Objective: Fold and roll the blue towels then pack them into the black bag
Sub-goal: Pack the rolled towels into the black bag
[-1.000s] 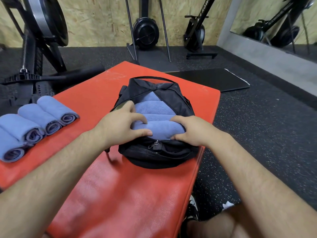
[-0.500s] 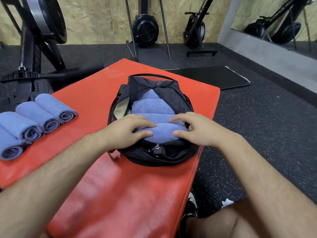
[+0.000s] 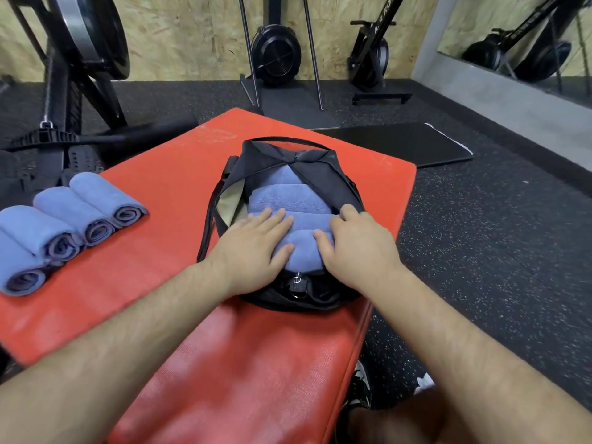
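The black bag (image 3: 317, 165) lies open on the red mat (image 3: 166, 187), with several rolled blue towels packed inside. My left hand (image 3: 253, 248) lies flat on the nearest packed towel (image 3: 301, 251), fingers straight and pressing down. My right hand (image 3: 358, 248) presses the same towel from the right, its fingers spread over the roll and the bag's edge. Several more rolled blue towels (image 3: 64, 225) lie side by side on the mat at the left, apart from both hands.
Dark rubber floor (image 3: 480, 235) surrounds the mat. A black floor pad (image 3: 400, 145) lies behind the bag at the right. Gym machines stand at the back left (image 3: 73, 59) and along the wooden wall (image 3: 275, 56). A mirror (image 3: 528, 36) is at the far right.
Both hands went from gripping the nearest towel's ends to lying flat on top of it, and the towel sits a little lower in the bag.
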The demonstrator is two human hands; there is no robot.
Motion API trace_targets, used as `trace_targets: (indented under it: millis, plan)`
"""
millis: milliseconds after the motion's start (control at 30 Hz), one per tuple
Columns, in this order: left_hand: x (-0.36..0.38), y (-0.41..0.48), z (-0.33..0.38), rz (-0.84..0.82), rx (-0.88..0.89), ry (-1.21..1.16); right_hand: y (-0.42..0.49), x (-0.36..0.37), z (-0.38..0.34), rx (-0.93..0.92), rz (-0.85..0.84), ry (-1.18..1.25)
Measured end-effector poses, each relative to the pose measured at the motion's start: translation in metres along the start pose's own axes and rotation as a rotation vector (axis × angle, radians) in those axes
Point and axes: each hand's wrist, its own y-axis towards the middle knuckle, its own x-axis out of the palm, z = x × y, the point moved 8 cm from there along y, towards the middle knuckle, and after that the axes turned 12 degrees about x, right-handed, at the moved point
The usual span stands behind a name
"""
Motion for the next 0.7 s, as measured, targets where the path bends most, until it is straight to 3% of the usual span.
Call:
trace_targets:
  millis: [133, 233, 433, 533, 700]
  plan:
    - [0.01, 0.001, 0.006, -0.077, 0.003, 0.03, -0.001, 0.012, 0.008, 0.128, -0.095, -0.068]
    - [0.002, 0.001, 0.005, -0.045, -0.007, -0.006, -0.001, 0.008, 0.001, 0.146, -0.085, -0.023]
    - [-0.053, -0.011, -0.003, 0.338, 0.068, -0.08, -0.009, -0.042, -0.049, -0.19, 0.249, 0.309]
    - [-0.076, -0.029, -0.029, 0.439, -0.004, -0.086, -0.01, -0.047, -0.067, -0.202, 0.204, 0.415]
    - [-0.094, -0.078, -0.084, 0.451, -0.112, 0.02, -0.007, -0.049, -0.136, -0.343, 0.122, 0.473]
